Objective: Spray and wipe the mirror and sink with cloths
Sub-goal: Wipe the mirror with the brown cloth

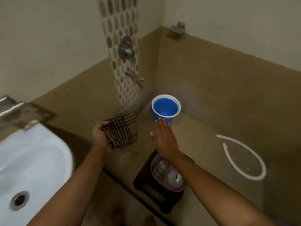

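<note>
At the lower left, well apart from the fingers of both hands, the white sink (32, 160) fills the corner of the view, with its metal drain (19, 200) near the bottom edge. Beyond the straight fingertips of the right hand, on the tiled floor by the wall, stands a blue bucket (165, 108) with a white rim; the fingertips overlap its lower edge in the view, but I cannot tell if they touch it. Under the right wrist is a dark stool (146, 180), and on it sits a purple basin (179, 187) which holds a folded checked cloth (160, 168) and a grey spray bottle (173, 177). To the right of the right hand, a white hose (244, 160) lies curved on the floor. The left hand (101, 136) has its fingers curled around a crumpled brown checked cloth (118, 131), which hangs out to the right of the fingers. The right hand (164, 137) is flat, the palm is down, the fingers are straight and together, and it holds nothing.
</note>
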Demonstrator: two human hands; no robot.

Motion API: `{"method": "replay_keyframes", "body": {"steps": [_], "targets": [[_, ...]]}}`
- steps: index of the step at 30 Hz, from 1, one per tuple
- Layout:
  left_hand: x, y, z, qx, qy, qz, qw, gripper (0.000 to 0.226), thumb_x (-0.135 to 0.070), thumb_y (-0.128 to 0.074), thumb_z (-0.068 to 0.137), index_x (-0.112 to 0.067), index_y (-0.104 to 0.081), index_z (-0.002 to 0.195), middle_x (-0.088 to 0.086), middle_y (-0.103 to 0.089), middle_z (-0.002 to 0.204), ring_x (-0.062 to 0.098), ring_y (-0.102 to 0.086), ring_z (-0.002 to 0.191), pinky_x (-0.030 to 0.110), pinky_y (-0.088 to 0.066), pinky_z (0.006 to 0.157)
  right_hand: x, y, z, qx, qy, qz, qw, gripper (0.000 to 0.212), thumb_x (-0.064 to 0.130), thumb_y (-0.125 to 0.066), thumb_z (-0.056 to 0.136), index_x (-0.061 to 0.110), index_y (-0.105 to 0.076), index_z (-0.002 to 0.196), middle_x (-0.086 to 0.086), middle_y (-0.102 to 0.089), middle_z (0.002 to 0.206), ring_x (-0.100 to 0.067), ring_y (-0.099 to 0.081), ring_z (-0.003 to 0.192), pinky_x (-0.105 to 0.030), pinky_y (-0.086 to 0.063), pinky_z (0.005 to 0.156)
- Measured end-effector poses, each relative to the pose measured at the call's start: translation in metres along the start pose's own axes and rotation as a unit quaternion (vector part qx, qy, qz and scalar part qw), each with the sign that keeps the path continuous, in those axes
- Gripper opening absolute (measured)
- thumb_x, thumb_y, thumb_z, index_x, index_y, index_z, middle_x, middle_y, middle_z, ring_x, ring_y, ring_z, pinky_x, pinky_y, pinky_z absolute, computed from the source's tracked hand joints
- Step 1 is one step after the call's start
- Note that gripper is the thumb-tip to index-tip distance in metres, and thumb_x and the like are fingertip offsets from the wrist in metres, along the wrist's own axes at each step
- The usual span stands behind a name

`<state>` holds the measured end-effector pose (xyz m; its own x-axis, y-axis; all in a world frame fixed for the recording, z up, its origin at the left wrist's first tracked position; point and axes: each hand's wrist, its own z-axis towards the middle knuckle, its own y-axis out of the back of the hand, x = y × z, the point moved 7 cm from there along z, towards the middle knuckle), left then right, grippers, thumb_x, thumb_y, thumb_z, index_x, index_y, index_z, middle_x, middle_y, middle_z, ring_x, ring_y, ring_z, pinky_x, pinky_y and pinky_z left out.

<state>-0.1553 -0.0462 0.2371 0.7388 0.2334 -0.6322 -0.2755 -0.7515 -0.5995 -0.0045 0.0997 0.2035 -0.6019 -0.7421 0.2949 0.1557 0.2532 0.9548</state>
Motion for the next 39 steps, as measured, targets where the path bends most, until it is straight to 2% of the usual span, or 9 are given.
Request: {"method": "replay_keyframes", "body": {"steps": [4, 8, 12, 15, 20, 23, 29, 34, 39], "targets": [[-0.042, 0.039, -0.022, -0.027, -0.039, -0.032, 0.998, 0.06, -0.036, -0.052, 0.068, -0.007, -0.07, 0.118, 0.018, -0.062, 0.131, 0.043, -0.056, 0.122, 0.067, -0.033, 0.106, 0.063, 0.003, 0.021, 0.009, 0.084, -0.003, 0.996, 0.082, 0.05, 0.0, 0.101, -0.006, -0.044, 0.139, -0.025, -0.044, 0.145, -0.037, -0.039, 0.138, -0.05, -0.019, 0.113], [-0.087, 0.06, -0.061, -0.046, -0.106, -0.038, 0.993, 0.05, -0.033, -0.044, 0.066, -0.007, -0.08, 0.088, 0.014, -0.075, 0.102, 0.033, -0.073, 0.089, 0.047, -0.051, 0.085, 0.13, 0.01, 0.028, 0.017, 0.167, 0.006, 0.986, 0.089, 0.058, 0.008, 0.093, -0.002, -0.028, 0.149, -0.02, -0.025, 0.157, -0.03, -0.017, 0.148, -0.039, 0.003, 0.117], [-0.128, 0.108, -0.098, -0.104, -0.165, -0.067, 0.979, 0.06, -0.033, -0.047, 0.066, -0.004, -0.065, 0.115, 0.019, -0.065, 0.125, 0.042, -0.057, 0.12, 0.057, -0.04, 0.105, 0.201, 0.015, 0.027, 0.003, 0.238, 0.023, 0.971, 0.071, 0.051, -0.015, 0.1, 0.001, -0.028, 0.15, -0.016, -0.023, 0.158, -0.029, -0.015, 0.149, -0.035, 0.0, 0.118], [-0.153, 0.143, -0.129, -0.145, -0.197, -0.073, 0.967, 0.056, -0.033, -0.047, 0.069, -0.008, -0.063, 0.116, 0.017, -0.065, 0.127, 0.041, -0.057, 0.12, 0.057, -0.04, 0.104, 0.25, 0.014, 0.018, -0.011, 0.284, 0.017, 0.959, 0.063, 0.042, -0.024, 0.099, -0.001, -0.039, 0.144, -0.02, -0.037, 0.151, -0.033, -0.03, 0.144, -0.043, -0.012, 0.118], [-0.191, 0.198, -0.19, -0.18, -0.247, -0.101, 0.947, 0.048, -0.029, -0.033, 0.09, -0.016, -0.077, 0.075, 0.007, -0.076, 0.088, 0.03, -0.071, 0.084, 0.043, -0.05, 0.081, 0.335, 0.017, -0.013, -0.017, 0.355, -0.002, 0.935, 0.069, 0.046, -0.012, 0.098, 0.004, -0.023, 0.151, -0.014, -0.02, 0.16, -0.027, -0.011, 0.15, -0.035, 0.002, 0.119], [-0.211, 0.221, -0.232, -0.184, -0.284, -0.12, 0.933, 0.054, -0.026, -0.033, 0.091, -0.017, -0.075, 0.058, 0.006, -0.076, 0.081, 0.031, -0.068, 0.085, 0.043, -0.05, 0.08, 0.381, 0.024, -0.035, -0.028, 0.386, 0.009, 0.922, 0.076, 0.056, -0.004, 0.096, 0.009, -0.01, 0.155, -0.008, -0.005, 0.163, -0.019, 0.003, 0.151, -0.031, 0.008, 0.119], [-0.253, 0.256, -0.303, -0.198, -0.344, -0.134, 0.908, 0.048, -0.026, -0.033, 0.09, -0.01, -0.075, 0.073, 0.01, -0.075, 0.082, 0.03, -0.072, 0.074, 0.042, -0.051, 0.077, 0.461, 0.051, -0.074, -0.068, 0.447, 0.043, 0.891, 0.06, 0.042, -0.022, 0.105, 0.011, -0.01, 0.155, -0.006, -0.004, 0.164, -0.016, 0.006, 0.15, -0.028, 0.01, 0.117], [-0.291, 0.266, -0.349, -0.205, -0.411, -0.161, 0.874, 0.031, -0.027, -0.039, 0.084, -0.009, -0.06, 0.098, 0.015, -0.07, 0.1, 0.036, -0.066, 0.094, 0.05, -0.054, 0.081, 0.511, 0.086, -0.094, -0.12, 0.486, 0.055, 0.864, 0.059, 0.04, -0.023, 0.105, 0.011, -0.012, 0.154, -0.007, -0.008, 0.163, -0.017, 0.001, 0.15, -0.029, 0.007, 0.118], [-0.338, 0.245, -0.381, -0.169, -0.47, -0.156, 0.852, 0.026, -0.024, -0.036, 0.088, -0.012, -0.06, 0.085, 0.011, -0.072, 0.085, 0.032, -0.068, 0.079, 0.045, -0.053, 0.077, 0.548, 0.135, -0.092, -0.175, 0.511, 0.067, 0.839, 0.06, 0.041, -0.022, 0.104, 0.01, -0.012, 0.155, -0.006, -0.008, 0.163, -0.017, 0.002, 0.15, -0.029, 0.007, 0.118]]}}
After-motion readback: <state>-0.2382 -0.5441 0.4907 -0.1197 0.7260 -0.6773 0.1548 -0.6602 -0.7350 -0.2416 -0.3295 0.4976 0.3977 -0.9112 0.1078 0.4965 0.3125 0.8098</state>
